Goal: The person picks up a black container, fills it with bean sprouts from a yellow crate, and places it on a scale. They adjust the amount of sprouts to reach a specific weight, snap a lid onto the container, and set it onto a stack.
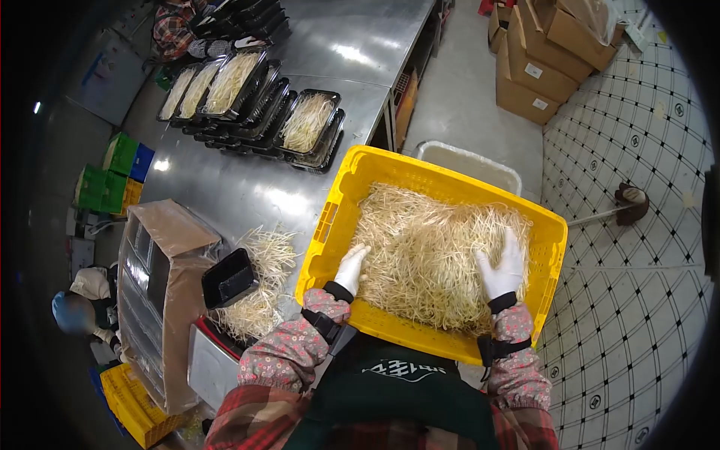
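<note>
A yellow plastic crate [429, 166] in front of me holds a deep heap of bean sprouts [427, 255]. My left hand [350, 270], in a white glove, is at the crate's left side against the edge of the sprouts, its fingers stretched out and partly hidden. On the right side of the heap lies my right hand [501, 266], also white-gloved, with thumb and fingers apart. Neither hand grips anything visible. To the left, more sprouts [262, 262] are piled on the steel table, with an empty black tray [229, 279] tilted beside them.
Stacked black trays of sprouts [232, 82] stand farther up the steel table [345, 37]. An open cardboard box [180, 300] is at left. Co-workers [176, 30] are at the top left and far left. Cardboard boxes [536, 67] and a grey tub [472, 166] lie beyond the crate.
</note>
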Action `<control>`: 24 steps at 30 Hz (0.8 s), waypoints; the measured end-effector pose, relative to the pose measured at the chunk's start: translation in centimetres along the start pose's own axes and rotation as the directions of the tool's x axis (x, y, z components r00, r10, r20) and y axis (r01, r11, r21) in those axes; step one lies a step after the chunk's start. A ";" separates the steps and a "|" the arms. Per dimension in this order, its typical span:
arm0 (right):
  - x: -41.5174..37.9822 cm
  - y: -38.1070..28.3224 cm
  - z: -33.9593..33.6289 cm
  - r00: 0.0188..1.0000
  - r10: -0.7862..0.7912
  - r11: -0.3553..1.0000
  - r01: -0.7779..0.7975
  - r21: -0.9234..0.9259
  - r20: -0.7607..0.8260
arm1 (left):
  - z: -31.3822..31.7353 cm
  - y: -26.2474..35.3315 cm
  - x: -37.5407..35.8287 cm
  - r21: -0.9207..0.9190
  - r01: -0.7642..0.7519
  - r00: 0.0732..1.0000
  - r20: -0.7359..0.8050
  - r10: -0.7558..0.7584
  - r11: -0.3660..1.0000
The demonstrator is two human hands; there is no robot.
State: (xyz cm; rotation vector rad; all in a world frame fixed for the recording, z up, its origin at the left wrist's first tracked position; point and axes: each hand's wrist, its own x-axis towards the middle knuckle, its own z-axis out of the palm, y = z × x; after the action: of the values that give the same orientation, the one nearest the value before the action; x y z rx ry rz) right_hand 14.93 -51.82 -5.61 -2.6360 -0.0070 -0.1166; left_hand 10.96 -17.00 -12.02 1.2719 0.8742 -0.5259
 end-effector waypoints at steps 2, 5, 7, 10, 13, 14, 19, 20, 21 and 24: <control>-0.8 -4.8 2.3 0.966 0.038 0.996 -0.017 -0.083 0.255 | -0.8 0.6 -1.5 -0.068 -0.001 0.999 0.035 0.003 0.998; 0.0 -10.0 6.6 0.896 0.197 0.958 -0.089 -0.273 0.399 | -2.0 0.3 -2.6 -0.180 -0.049 0.995 0.079 0.064 0.982; 1.4 -12.0 9.4 0.843 0.363 0.896 -0.198 -0.398 0.397 | -2.7 0.6 -3.8 -0.214 -0.087 0.989 0.103 0.110 0.973; 2.4 -13.9 11.6 0.762 0.529 0.801 -0.303 -0.517 0.373 | -3.8 1.4 -6.3 -0.241 -0.140 0.974 0.140 0.178 0.960; 2.8 -14.4 13.4 0.740 0.594 0.722 -0.317 -0.615 0.316 | -5.2 2.4 -8.7 -0.246 -0.207 0.957 0.150 0.249 0.947; 3.0 -13.9 14.2 0.748 0.591 0.717 -0.316 -0.622 0.302 | -6.0 2.5 -9.2 -0.236 -0.222 0.953 0.154 0.262 0.946; 3.6 -9.9 15.7 0.777 0.538 0.781 -0.314 -0.540 0.326 | -9.4 1.6 -9.8 -0.248 -0.279 0.936 0.145 0.321 0.928; 3.7 -9.3 15.5 0.779 0.525 0.804 -0.321 -0.501 0.342 | -9.8 1.5 -10.0 -0.257 -0.279 0.934 0.152 0.324 0.925; 3.7 -9.8 13.9 0.812 0.480 0.843 -0.322 -0.431 0.331 | -10.1 1.6 -10.1 -0.266 -0.280 0.931 0.160 0.328 0.922; 4.7 -4.7 12.9 0.867 0.372 0.927 -0.366 -0.083 0.331 | -10.7 2.5 -11.1 -0.222 -0.310 0.919 0.178 0.351 0.925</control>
State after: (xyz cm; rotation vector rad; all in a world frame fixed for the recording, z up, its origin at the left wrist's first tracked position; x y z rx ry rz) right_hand 20.57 -41.55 -14.15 -2.5868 0.3825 0.4749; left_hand 3.52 -7.43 -2.13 1.1334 0.4979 -0.2933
